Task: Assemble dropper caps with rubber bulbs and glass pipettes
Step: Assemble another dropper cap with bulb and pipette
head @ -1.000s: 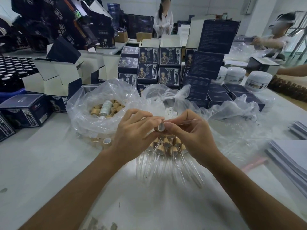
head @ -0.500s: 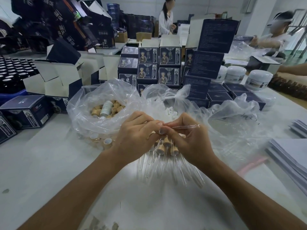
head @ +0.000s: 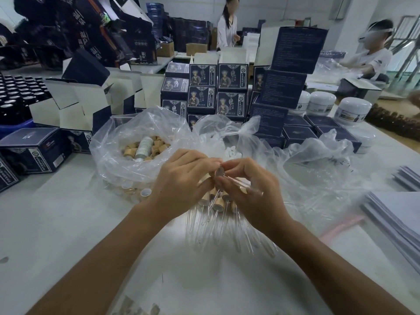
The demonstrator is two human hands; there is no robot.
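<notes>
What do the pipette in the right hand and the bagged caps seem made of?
Pipette: clear glass by its look, see-through with bright glints. Caps: matte tan, wood or bamboo-look; whether it is real wood or printed plastic is unclear.

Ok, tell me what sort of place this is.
Probably a cosmetics or remedy packing workshop: stacks of printed blue cartons, white jars, and a pile of finished droppers under the hands, with other workers at tables behind.

Tan wood-look caps [head: 219,202], clear pipettes [head: 227,230], navy boxes [head: 231,76] with portrait prints, white jars [head: 353,110] far right.
</notes>
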